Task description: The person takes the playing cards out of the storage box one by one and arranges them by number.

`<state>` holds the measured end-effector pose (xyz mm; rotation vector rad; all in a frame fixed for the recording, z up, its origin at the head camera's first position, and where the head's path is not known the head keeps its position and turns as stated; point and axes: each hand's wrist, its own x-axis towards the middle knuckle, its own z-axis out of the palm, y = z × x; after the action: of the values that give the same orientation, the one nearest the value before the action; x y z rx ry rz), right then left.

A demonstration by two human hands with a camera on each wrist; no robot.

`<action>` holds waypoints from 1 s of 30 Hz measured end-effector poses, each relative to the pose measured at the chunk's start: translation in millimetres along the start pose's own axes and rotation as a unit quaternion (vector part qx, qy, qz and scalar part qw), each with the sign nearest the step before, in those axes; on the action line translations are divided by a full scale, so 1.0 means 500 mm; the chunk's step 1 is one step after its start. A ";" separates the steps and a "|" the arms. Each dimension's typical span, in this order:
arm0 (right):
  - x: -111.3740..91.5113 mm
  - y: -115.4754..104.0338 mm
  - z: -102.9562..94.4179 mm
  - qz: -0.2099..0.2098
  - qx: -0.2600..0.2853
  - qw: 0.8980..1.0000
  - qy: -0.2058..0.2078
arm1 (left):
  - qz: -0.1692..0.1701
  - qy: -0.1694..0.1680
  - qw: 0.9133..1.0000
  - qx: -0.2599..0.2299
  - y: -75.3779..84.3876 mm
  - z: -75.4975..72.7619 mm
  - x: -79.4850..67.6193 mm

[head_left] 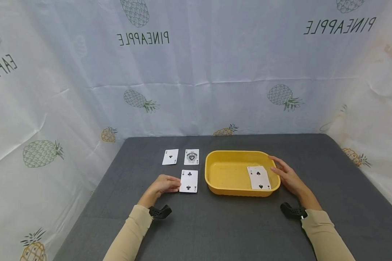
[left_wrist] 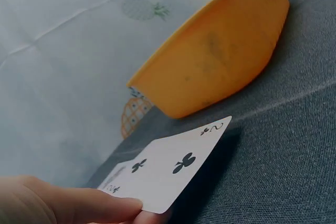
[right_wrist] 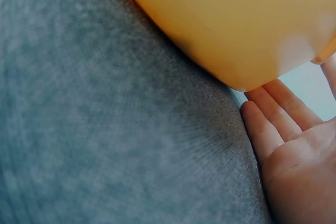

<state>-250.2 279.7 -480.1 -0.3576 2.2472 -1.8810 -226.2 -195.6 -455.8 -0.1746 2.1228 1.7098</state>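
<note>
In the head view my left hand (head_left: pixel 164 184) pinches a two of clubs playing card (head_left: pixel 189 181) by its left edge. The left wrist view shows the thumb (left_wrist: pixel 123 208) on top of this card (left_wrist: pixel 165 169), which is tilted with its near edge raised off the table. My right hand (head_left: pixel 290 178) touches the right end of a yellow plastic tub (head_left: pixel 222 188). Straight fingers (right_wrist: pixel 286 108) lie against the tub's outside in the right wrist view, with the thumb near the rim. Inside the tub lie overlapping cards (head_left: pixel 259 178), a two of spades on top.
Behind the held card lie an ace of clubs (head_left: pixel 170 157) and a card with an ornate black emblem (head_left: pixel 191 157), both face up. A dark grey cloth covers the table (head_left: pixel 215 228). Pineapple-print curtains (head_left: pixel 196 65) hang behind and at both sides.
</note>
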 end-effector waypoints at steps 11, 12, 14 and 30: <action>0.000 0.000 0.003 -0.005 0.010 1.000 -0.004 | -0.003 0.019 0.999 0.044 0.004 0.004 -0.007; 0.000 0.000 0.003 -0.006 0.012 1.000 -0.005 | 0.001 0.021 0.999 0.050 0.005 0.005 -0.008; -0.001 0.000 0.003 -0.008 0.018 1.000 -0.007 | 0.005 0.029 0.998 0.057 0.007 0.007 -0.010; 0.000 0.002 0.001 -0.012 0.028 1.000 -0.007 | 0.031 0.051 0.993 0.098 0.008 0.002 -0.016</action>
<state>-250.3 279.5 -481.0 -0.3902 2.1861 -1.9432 -220.2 -194.9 -449.1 -0.1431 2.3778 1.5444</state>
